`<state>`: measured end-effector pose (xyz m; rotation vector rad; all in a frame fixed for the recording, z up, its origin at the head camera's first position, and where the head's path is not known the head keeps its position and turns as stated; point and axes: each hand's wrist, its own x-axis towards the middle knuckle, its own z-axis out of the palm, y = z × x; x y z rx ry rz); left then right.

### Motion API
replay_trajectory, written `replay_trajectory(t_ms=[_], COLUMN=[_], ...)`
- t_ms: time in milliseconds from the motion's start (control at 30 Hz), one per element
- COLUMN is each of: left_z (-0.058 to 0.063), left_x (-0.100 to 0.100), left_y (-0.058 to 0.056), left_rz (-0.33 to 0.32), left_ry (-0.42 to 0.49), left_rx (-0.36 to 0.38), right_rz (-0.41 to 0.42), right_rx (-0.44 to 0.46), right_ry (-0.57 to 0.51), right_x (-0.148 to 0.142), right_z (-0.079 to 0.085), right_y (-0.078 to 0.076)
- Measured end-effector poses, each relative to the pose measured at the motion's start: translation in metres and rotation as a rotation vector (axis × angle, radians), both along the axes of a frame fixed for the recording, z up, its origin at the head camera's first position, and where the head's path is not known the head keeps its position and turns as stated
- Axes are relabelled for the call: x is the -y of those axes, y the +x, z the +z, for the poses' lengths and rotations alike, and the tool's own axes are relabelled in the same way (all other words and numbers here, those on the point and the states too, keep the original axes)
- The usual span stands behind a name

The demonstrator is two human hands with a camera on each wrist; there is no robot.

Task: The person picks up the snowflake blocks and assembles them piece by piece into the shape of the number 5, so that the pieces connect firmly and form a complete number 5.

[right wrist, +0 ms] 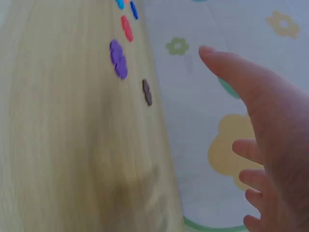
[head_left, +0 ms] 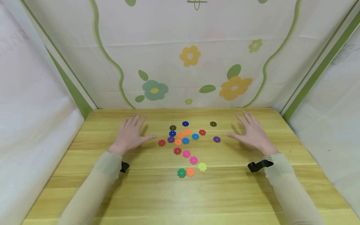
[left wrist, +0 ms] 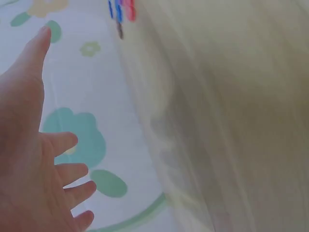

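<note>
Flat notched plastic discs in several colours lie scattered over the middle of the table. My left hand [head_left: 130,135] is held over the table's left part, fingers spread and holding nothing; a red disc [head_left: 161,142] lies nearest its thumb. Over the right part my right hand [head_left: 253,136] mirrors it, fingers apart, with a purple disc [head_left: 217,139] and a brown disc [head_left: 213,124] off its thumb. Closest to the front are a green disc [head_left: 181,172], an orange disc [head_left: 190,172] and a yellow-green disc [head_left: 202,167]. Both wrist views show the palms bare.
The wood-grain table [head_left: 180,200] ends at a white cloth backdrop [head_left: 168,28] printed with flowers and leaves. White cloth sides [head_left: 33,109] flank it left and right. Black straps [head_left: 260,165] sit at the wrists beside the beige sleeves [head_left: 92,187].
</note>
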<state>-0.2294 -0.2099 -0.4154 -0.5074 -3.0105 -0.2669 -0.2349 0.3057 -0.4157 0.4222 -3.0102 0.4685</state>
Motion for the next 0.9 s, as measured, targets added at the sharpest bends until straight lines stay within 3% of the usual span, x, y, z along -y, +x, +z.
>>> replay_trajectory(t_ms=[167, 300, 500, 733, 900], left_z=[0.010, 0.016, 0.011, 0.002, -0.001], left_x=[-0.012, -0.025, -0.045, -0.066, -0.081], left_y=[0.007, 0.017, 0.037, 0.063, 0.078], left_rz=[-0.049, -0.078, -0.144, -0.215, -0.275], left_ry=[0.151, 0.321, 0.484, 0.575, 0.583], left_rx=[0.014, 0.076, 0.133, 0.187, 0.255], right_rz=[0.045, 0.086, 0.162, 0.270, 0.345], right_rx=[0.010, 0.034, 0.031, 0.015, 0.064], right_ry=[-0.105, -0.204, -0.260, -0.295, -0.313], right_x=[0.011, 0.023, 0.039, 0.057, 0.073], right_z=[0.008, 0.013, 0.010, -0.005, -0.016], right_y=[0.003, 0.008, 0.020, 0.036, 0.052])
